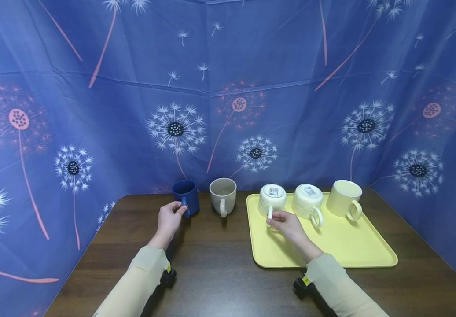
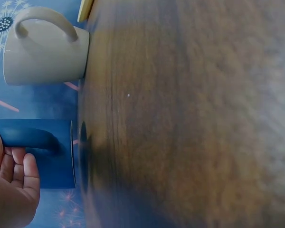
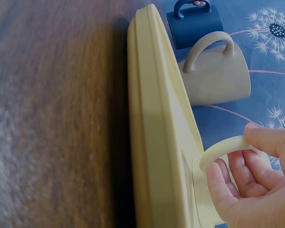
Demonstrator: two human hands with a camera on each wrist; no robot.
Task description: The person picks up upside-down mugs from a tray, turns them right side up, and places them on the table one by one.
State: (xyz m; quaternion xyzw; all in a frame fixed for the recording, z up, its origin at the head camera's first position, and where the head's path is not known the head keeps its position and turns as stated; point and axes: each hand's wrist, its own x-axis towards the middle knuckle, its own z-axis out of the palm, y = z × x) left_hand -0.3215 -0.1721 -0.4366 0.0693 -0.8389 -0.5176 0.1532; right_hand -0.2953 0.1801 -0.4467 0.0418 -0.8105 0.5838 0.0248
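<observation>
My left hand (image 1: 169, 222) pinches the handle of a dark blue mug (image 1: 193, 200) at the back left of the table. The mug stands upright, and in the left wrist view its base shows close over the wood with a dark shadow beside it. My right hand (image 1: 290, 228) has thumb and fingers on the handle of a white mug (image 1: 268, 203), which is upside down at the left end of a yellow tray (image 1: 343, 253). In the right wrist view that handle (image 3: 224, 146) lies between thumb and fingertips.
An upright light grey mug (image 1: 215, 198) stands between the blue mug and the tray. Beside the held white mug, the tray carries another upside-down white mug (image 1: 303, 203) and an upright cream mug (image 1: 336, 201). A blue dandelion-print cloth (image 1: 220, 61) hangs behind the wooden table (image 1: 220, 264).
</observation>
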